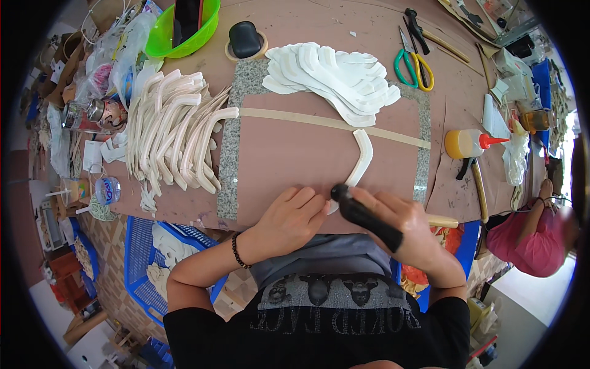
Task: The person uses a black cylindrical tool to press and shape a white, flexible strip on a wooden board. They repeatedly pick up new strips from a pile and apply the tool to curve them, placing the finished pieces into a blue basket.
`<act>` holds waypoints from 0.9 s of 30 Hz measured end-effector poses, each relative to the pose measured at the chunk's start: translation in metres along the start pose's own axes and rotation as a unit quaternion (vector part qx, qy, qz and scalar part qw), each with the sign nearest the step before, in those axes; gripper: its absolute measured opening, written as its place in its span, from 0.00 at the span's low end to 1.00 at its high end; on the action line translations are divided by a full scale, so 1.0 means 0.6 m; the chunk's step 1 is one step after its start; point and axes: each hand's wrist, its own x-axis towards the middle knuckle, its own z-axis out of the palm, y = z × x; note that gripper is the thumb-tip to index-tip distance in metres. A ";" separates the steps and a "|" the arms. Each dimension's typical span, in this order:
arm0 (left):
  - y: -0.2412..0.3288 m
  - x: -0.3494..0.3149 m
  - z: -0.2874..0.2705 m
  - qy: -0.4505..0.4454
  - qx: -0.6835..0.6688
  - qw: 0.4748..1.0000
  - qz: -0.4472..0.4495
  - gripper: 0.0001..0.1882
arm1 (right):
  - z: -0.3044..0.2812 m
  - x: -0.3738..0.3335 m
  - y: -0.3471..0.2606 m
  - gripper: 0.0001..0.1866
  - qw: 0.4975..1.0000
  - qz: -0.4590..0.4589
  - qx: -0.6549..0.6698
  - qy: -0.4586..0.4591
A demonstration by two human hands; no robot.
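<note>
A bent white strip of leather-like material lies on the brown work surface before me. My left hand, fingers bent and drawn together, presses at the strip's near end, partly covering it. In my right hand is a hammer with a black head and a wooden handle; its rounded face is over the strip's near end beside my left fingertips. Whether it touches the strip, I cannot tell. Beyond lies a heap of flat white pieces; on the left is a thick pile of folded cream strips.
Scissors with green and yellow handles and a second hammer lie far right. A glue bottle with a red tip stands at right. Far left is a green basket. A blue crate sits below. Another person is at right.
</note>
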 end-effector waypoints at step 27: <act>-0.041 -0.042 -0.017 0.012 0.007 0.999 0.031 0.17 | 0.032 0.022 -0.006 0.34 0.999 -0.031 0.009 -0.043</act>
